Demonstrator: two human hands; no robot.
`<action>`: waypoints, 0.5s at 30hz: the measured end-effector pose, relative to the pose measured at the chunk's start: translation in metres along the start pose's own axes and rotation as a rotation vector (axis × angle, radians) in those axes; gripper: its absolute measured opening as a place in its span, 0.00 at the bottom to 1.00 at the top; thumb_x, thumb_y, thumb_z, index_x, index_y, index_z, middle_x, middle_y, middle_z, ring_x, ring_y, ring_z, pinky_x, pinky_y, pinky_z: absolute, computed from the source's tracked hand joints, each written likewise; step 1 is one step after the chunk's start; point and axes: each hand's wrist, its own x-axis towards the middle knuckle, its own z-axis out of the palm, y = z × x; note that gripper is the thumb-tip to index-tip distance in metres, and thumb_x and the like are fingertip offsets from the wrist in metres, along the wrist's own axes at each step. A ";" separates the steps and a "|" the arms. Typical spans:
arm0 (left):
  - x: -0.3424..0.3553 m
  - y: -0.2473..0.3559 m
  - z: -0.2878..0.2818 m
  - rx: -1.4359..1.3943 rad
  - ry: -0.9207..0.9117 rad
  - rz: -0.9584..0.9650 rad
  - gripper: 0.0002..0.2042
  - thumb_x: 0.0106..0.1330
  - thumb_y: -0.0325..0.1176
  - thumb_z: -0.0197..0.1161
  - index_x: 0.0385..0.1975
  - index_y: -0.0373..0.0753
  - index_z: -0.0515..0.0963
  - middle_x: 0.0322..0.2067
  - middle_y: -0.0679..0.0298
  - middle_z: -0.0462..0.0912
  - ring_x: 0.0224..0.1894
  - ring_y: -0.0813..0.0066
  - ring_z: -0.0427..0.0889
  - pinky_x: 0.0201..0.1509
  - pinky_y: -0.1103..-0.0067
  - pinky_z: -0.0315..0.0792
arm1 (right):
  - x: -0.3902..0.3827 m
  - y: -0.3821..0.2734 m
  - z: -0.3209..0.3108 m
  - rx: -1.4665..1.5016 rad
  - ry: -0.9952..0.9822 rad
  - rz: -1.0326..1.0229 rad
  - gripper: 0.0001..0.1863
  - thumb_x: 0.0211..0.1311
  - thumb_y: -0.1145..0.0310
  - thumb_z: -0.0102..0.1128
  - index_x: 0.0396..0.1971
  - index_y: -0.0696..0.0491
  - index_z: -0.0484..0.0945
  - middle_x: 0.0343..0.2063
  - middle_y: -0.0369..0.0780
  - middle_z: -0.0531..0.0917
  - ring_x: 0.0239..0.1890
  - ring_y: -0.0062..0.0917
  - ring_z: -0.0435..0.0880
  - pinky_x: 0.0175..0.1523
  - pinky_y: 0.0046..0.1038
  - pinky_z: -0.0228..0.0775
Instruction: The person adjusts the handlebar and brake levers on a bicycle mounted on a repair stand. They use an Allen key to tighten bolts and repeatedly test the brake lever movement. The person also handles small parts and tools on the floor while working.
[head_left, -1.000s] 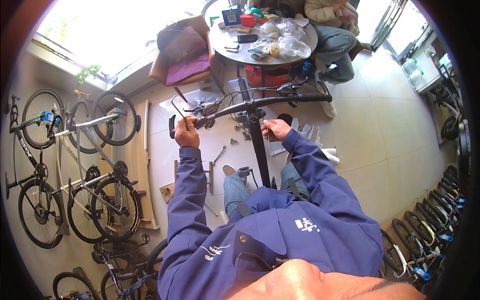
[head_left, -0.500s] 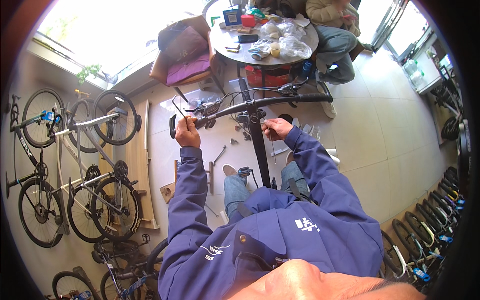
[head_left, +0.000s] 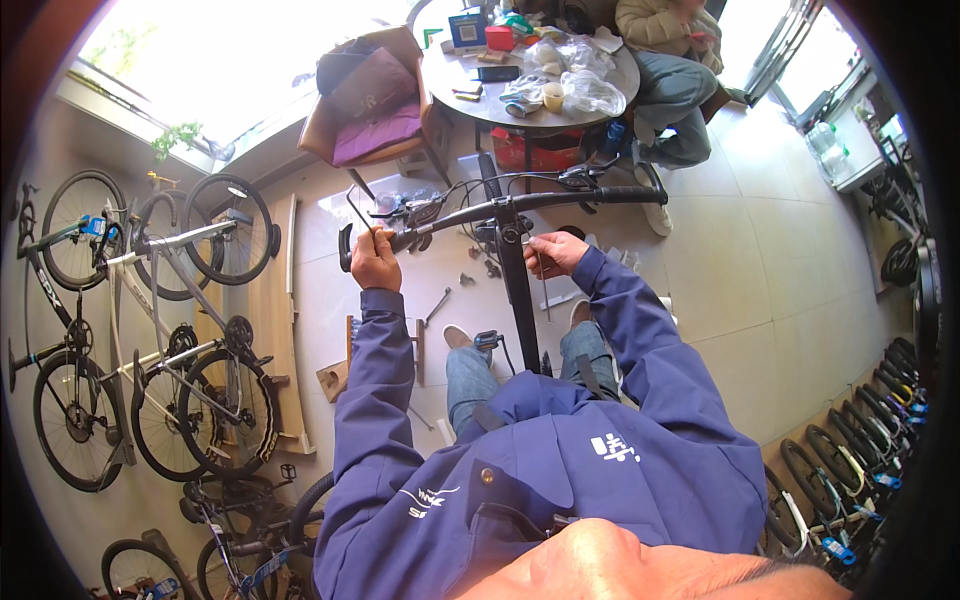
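A bicycle's black handlebar [head_left: 460,216] spans the space in front of me, its stem [head_left: 508,235] in the middle. At the left end of the bar, my left hand [head_left: 374,262] is closed, with a thin dark bent rod [head_left: 358,208], which looks like a hex key, rising from its fingertips. The hand overlaps the grip, and I cannot tell how firmly it touches it. Right of the stem, my right hand [head_left: 556,254] pinches a slim metal hex key [head_left: 547,296] whose long arm hangs downward. Its upper end is hidden by the fingers.
Tools and small parts [head_left: 467,280] lie on the floor below the bar. Beyond stands a cluttered round table [head_left: 455,90] with a chair [head_left: 400,130] and a seated person [head_left: 675,90]. Bicycles [head_left: 160,330] stand at left, and a row of bicycles [head_left: 830,480] at right.
Both hands keep almost the same place and grip. The view has shifted slightly, and the hex key in my right hand hangs at nearly the same angle.
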 end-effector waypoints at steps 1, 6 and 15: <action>0.000 0.000 0.000 -0.002 -0.002 -0.002 0.06 0.78 0.31 0.61 0.42 0.39 0.84 0.34 0.62 0.91 0.39 0.57 0.89 0.47 0.65 0.80 | 0.000 0.002 -0.001 0.009 -0.024 -0.026 0.18 0.81 0.50 0.59 0.44 0.50 0.86 0.34 0.33 0.91 0.35 0.24 0.91 0.45 0.32 0.86; 0.000 -0.001 0.002 0.003 -0.005 -0.009 0.06 0.79 0.32 0.61 0.43 0.40 0.84 0.34 0.62 0.91 0.39 0.57 0.89 0.47 0.65 0.80 | 0.003 0.016 -0.004 0.037 -0.011 -0.034 0.19 0.81 0.48 0.59 0.48 0.49 0.86 0.43 0.36 0.91 0.45 0.25 0.91 0.53 0.34 0.86; 0.000 0.000 0.001 0.008 -0.005 -0.011 0.06 0.79 0.32 0.61 0.43 0.40 0.84 0.33 0.61 0.91 0.39 0.56 0.89 0.46 0.64 0.80 | 0.013 0.013 -0.009 -0.293 -0.045 -0.361 0.18 0.82 0.53 0.60 0.53 0.52 0.86 0.44 0.35 0.91 0.47 0.20 0.89 0.53 0.29 0.84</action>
